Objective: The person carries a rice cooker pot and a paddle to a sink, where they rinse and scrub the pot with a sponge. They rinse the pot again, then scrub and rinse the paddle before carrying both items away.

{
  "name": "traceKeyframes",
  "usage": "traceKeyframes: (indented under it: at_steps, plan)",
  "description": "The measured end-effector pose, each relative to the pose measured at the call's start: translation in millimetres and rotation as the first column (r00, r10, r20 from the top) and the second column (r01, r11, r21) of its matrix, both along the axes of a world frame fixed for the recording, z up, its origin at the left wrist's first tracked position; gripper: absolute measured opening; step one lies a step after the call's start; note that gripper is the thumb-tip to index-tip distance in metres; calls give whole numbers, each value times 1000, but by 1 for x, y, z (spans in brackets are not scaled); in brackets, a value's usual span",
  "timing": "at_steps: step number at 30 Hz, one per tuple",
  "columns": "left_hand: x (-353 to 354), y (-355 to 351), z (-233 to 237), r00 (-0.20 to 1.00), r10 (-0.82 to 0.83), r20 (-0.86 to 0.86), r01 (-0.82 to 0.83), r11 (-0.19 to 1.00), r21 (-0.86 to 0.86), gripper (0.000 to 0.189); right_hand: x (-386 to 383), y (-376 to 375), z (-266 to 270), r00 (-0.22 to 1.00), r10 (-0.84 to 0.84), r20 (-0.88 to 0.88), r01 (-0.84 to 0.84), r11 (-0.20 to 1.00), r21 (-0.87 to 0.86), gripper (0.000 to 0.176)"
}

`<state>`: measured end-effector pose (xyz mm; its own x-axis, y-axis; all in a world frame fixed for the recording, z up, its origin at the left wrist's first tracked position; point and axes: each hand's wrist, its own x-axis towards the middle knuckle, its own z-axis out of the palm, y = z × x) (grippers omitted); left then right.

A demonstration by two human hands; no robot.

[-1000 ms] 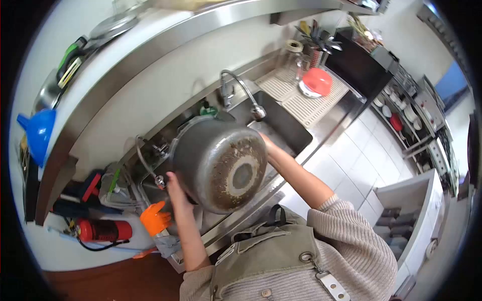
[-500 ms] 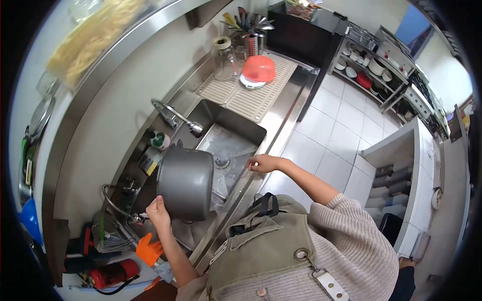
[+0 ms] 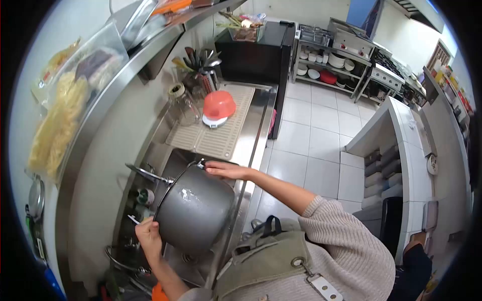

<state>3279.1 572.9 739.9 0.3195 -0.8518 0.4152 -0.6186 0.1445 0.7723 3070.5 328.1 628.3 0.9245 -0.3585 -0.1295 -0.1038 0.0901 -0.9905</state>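
Observation:
A large dark grey cooking pot [image 3: 198,208] is tilted on its side above the sink [image 3: 175,155], its mouth turned toward the wall faucet [image 3: 150,173]. My left hand [image 3: 149,236] is closed around a handle at the pot's near side. At the far side, my right hand [image 3: 223,169] is on the other handle, fingers fairly straight and partly hidden at the tips. Wet, shiny spots show on the pot's outer wall. The pot's inside faces away from me. A green-and-white bottle [image 3: 145,196] stands behind the pot by the wall.
Beyond the sink, a drying mat [image 3: 211,143] carries a red bowl [image 3: 219,104], a glass jar [image 3: 185,105] and a utensil holder [image 3: 209,80]. A shelf [image 3: 108,95] with bagged food overhangs the left. Another person's arm [image 3: 417,240] appears at lower right.
My right hand has come from the sink's front edge onto the pot's far handle. The pot is raised and tilted toward the wall. My view has shifted.

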Motion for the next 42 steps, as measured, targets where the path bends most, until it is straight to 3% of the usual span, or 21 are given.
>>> traceKeyframes:
  at_steps: [2, 3, 4, 5, 6, 7, 9, 11, 12, 14, 15, 17, 19, 20, 23, 25, 28, 30, 33, 38, 42]
  plan:
    - [7, -5, -1, 987, 16, -159, -18, 1000, -12, 64, 8, -6, -2, 999, 33, -2, -32, 996, 83, 61]
    - [13, -7, -13, 990, 0, -144, -2, 1000, -11, 64, 6, -2, 1, 993, -81, 89, 72, 992, 104, 61]
    - [21, -11, -34, 943, 76, -323, -82, 997, -4, 64, 5, 4, 4, 964, -200, 175, 177, 974, 140, 62]
    - [25, -18, -46, 858, 145, -493, -157, 987, 17, 64, 3, 7, 7, 957, -222, 185, 197, 970, 143, 62]
    - [21, -25, -46, 864, 124, -488, -136, 991, 11, 64, 0, 8, 11, 949, -288, 131, 257, 943, 213, 63]
    - [13, -32, -47, 866, 167, -471, -149, 986, 77, 65, -2, 8, 11, 936, -346, 68, 315, 907, 279, 64]
    - [7, -43, -53, 865, 200, -460, -155, 979, 135, 65, 1, -10, -32, 946, -297, 132, 190, 834, 518, 63]
    - [3, -50, -61, 969, 68, -236, -62, 997, 34, 66, -19, 0, 3, 903, -413, 113, 188, 619, 762, 63]
    - [-20, -66, -38, 983, -34, -180, 16, 995, -100, 67, -22, -15, -6, 906, -407, 114, 188, 629, 755, 63]
    - [-42, -92, 3, 985, -169, -42, 157, 963, -218, 66, -27, -53, -26, 700, -246, 671, -167, 857, 488, 62]
    - [-51, -105, 19, 949, -292, 118, 315, 901, -299, 66, -45, -63, 13, 682, -167, 712, -175, 908, 381, 59]
    - [-69, -127, 40, 915, -348, 202, 397, 865, -307, 59, -95, -82, 66, 745, -88, 661, -116, 959, 259, 63]
    - [-98, -159, 66, 750, -414, 516, 606, 742, -287, 51, -149, -96, 88, 891, -167, 422, 56, 963, 263, 64]
    - [-118, -175, 79, 680, -415, 604, 654, 716, -245, 49, -200, -108, 84, 997, -75, 31, 73, 996, 46, 60]
    - [-179, -226, 102, 469, -435, 769, 780, 613, -129, 46, -285, -113, 55, 962, -269, 43, 242, 917, 318, 42]
    - [-215, -265, 100, 401, -472, 785, 842, 528, -112, 46, -362, -134, -30, 996, -30, 82, 8, 967, 254, 74]
    - [-268, -324, 86, 389, -508, 769, 888, 431, -164, 47, -410, -110, -7, 978, -113, 177, 77, 977, 197, 85]
    - [-301, -360, 86, 345, -536, 770, 917, 369, -154, 47, -415, -100, 10, 750, -616, 241, 253, 604, 756, 86]
    - [-349, -422, 78, 268, -620, 738, 955, 269, -121, 47, -452, -125, 34, 798, -576, 177, 273, 607, 747, 80]
    - [-431, -515, 71, 105, -578, 809, 989, 143, -26, 49, -514, -193, 32, 885, -448, -125, 289, 320, 902, 62]
    - [-500, -601, 72, -25, -488, 873, 999, 13, 36, 48, -566, -265, 19, 842, -466, -273, 429, 271, 862, 57]
